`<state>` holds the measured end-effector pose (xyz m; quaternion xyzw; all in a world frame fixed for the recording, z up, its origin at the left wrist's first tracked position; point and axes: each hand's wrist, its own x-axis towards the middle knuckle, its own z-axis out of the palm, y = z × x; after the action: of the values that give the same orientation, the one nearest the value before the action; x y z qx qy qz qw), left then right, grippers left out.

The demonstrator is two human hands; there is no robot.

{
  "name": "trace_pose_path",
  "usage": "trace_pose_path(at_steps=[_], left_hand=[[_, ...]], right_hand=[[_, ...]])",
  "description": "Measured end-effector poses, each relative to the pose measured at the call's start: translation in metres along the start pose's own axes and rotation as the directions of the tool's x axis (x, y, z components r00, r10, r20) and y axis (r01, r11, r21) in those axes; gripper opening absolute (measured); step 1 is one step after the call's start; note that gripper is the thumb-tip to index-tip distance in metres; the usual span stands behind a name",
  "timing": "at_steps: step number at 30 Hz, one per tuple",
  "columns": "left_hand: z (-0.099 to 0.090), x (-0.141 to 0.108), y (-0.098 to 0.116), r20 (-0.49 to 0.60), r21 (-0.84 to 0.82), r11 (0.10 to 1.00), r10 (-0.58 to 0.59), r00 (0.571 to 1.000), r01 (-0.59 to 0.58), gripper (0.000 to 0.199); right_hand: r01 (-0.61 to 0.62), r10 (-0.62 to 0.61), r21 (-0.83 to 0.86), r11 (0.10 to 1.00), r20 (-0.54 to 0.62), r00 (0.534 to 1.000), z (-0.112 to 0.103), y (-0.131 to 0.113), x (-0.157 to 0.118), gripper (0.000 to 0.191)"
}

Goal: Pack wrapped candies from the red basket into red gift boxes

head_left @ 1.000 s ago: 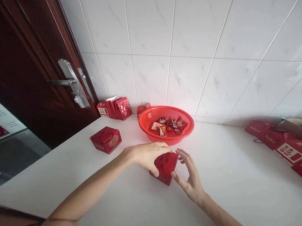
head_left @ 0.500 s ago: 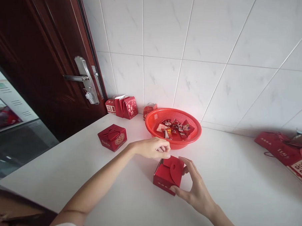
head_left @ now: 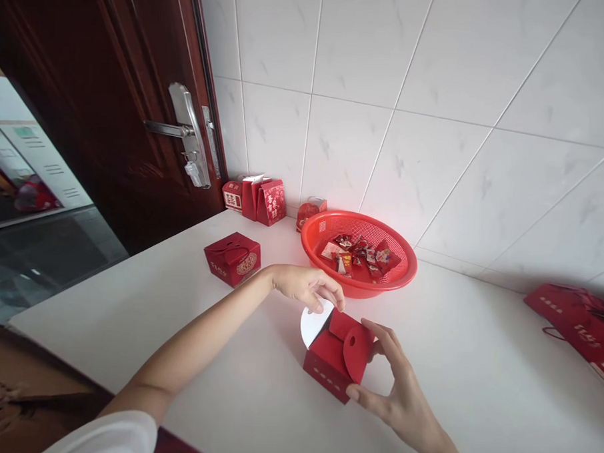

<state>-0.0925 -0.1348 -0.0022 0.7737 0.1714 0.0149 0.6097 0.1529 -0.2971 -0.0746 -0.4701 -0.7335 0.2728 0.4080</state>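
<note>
A small red box (head_left: 328, 368) sits on the white table between my two hands. Its left flap (head_left: 313, 326) stands up with the white inner side showing, while the other flaps are folded over the top. My left hand (head_left: 312, 287) is at that flap, fingers curled down on its upper edge. Thumb and fingers of my right hand (head_left: 398, 384) grip the box's right side, the thumb at the near right corner. Behind the box stands a red plastic basket (head_left: 407, 274) holding several wrapped sweets (head_left: 363, 252).
A closed red box (head_left: 233, 258) is at the left on the table (head_left: 201, 342). Several red boxes (head_left: 270, 202) line the tiled wall, and a smaller one (head_left: 310, 210) is behind the basket. Red bags (head_left: 573, 318) lie far right. A dark door (head_left: 113, 78) stands left.
The box's left flap has come up, showing its white side, with my left hand's fingers now at it. My right hand keeps its grip. The camera view has shifted a little.
</note>
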Motion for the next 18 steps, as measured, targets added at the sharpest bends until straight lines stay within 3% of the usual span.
trace_pose_path(at_steps=[3, 6, 13, 18], left_hand=[[0.001, 0.0, 0.003, -0.024, 0.077, 0.997, -0.019, 1.0, 0.021, 0.026], [0.006, -0.001, 0.014, -0.08, 0.225, 0.972, -0.049, 0.996, 0.066, 0.03], [0.035, 0.0, 0.038, -0.154, 0.545, 0.828, -0.05, 0.987, 0.127, 0.045], [0.046, 0.002, 0.036, -0.172, 0.621, 0.756, -0.13, 0.977, 0.209, 0.043]], right_hand=[[-0.031, 0.031, 0.04, 0.999, 0.009, 0.999, -0.002, -0.002, -0.001, 0.075], [-0.036, 0.036, 0.103, 0.994, 0.002, 0.999, -0.006, -0.001, -0.002, 0.079], [-0.112, 0.121, 0.286, 0.952, -0.012, 0.993, -0.01, -0.002, -0.001, 0.047], [-0.224, 0.228, 0.35, 0.909, 0.028, 0.973, -0.007, -0.003, 0.0, 0.039]])
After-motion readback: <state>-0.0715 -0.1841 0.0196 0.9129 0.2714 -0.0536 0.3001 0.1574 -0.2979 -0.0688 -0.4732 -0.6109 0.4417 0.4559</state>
